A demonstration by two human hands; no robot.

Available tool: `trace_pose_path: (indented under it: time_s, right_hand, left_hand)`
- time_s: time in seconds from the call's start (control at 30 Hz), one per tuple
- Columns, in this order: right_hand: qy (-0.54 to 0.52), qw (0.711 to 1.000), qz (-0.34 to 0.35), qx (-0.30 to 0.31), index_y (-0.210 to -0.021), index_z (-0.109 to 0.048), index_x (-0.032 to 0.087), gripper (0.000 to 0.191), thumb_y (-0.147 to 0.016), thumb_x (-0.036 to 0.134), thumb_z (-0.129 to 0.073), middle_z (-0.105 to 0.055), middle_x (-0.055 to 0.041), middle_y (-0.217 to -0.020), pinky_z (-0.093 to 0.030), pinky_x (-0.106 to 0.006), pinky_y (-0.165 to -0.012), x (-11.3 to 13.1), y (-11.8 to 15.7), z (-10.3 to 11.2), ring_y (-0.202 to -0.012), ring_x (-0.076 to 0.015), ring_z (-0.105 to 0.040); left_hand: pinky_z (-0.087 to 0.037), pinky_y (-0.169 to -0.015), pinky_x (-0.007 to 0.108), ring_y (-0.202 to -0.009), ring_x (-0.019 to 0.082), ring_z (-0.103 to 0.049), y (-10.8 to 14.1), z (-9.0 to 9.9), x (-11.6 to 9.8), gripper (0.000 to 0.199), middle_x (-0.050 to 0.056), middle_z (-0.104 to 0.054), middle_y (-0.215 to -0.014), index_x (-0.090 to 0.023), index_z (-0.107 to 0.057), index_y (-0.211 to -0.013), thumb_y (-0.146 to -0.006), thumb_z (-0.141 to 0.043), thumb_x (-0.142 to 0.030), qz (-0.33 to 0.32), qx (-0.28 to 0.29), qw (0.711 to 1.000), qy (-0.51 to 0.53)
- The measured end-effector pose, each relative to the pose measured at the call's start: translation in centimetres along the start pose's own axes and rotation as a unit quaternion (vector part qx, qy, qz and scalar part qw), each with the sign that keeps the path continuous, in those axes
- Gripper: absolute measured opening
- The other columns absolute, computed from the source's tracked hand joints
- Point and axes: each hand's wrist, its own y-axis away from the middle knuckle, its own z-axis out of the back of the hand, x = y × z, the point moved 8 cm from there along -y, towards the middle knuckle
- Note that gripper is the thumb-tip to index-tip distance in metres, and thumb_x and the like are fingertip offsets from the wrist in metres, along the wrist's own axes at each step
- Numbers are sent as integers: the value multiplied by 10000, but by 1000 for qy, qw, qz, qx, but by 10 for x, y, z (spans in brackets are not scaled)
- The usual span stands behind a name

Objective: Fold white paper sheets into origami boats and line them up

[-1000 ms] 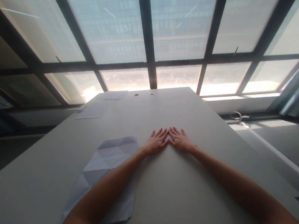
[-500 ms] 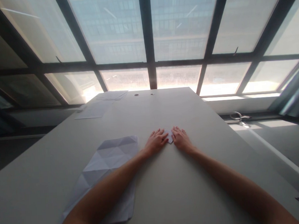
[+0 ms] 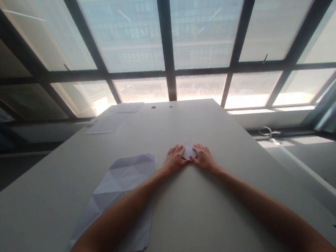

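A small piece of folded white paper [image 3: 190, 152] lies on the table between my two hands. My left hand [image 3: 174, 159] holds its left side, fingers stretched forward and thumb at the near edge. On the other side, my right hand [image 3: 204, 157] grips the right edge, its thumb close to the left thumb. My fingers cover both side edges of the paper, and whatever is under them is hidden. A large creased white sheet [image 3: 125, 179] lies to the left, partly beneath my left forearm.
Several white sheets [image 3: 110, 122] lie at the table's far left corner. Two small round spots, one a dark-rimmed hole [image 3: 153, 107], sit near the far edge of the white table [image 3: 185, 124]. Windows stand beyond it. A metal hook-like fitting [image 3: 269, 132] is off the right edge.
Both thumbs have come together at the near edge of the folded paper. Its pointed near corner no longer shows, and more of its upper face is visible between my hands.
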Motion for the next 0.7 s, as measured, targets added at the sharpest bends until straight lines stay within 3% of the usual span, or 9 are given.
trace_pose_path:
  time_s: [0.3, 0.5, 0.7]
  right_hand:
    - [-40, 999, 9, -12, -1208, -594, 173, 442, -820, 376, -651, -492, -159, -1419, -176, -528, -1136, -1, 0, 4, -1397, -299, -320]
    - [-128, 990, 7, -67, -1128, -621, 167, 427, -736, 312, -708, -664, -111, -1108, -416, -404, -986, -7, -4, 11, -1084, -256, -583]
    - [-261, 962, 20, -84, -1207, -582, 186, 529, -693, 245, -695, -660, -86, -1063, -513, -371, -845, -12, -12, 7, -917, -215, -634]
  left_hand:
    - [-303, -1108, 415, -1283, 298, -471, -4, 6, 4, 615, 114, -564, -1352, -197, -607, -1258, -765, -721, -546, -2, -32, 997, 64]
    - [-316, -1096, 425, -1259, 297, -487, -3, 7, 4, 612, 104, -580, -1320, -211, -616, -1233, -734, -753, -538, -2, -41, 996, 73]
    - [-343, -1068, 406, -1228, 292, -510, -2, 10, -1, 603, 95, -591, -1306, -217, -613, -1230, -734, -752, -532, -17, -40, 997, 69]
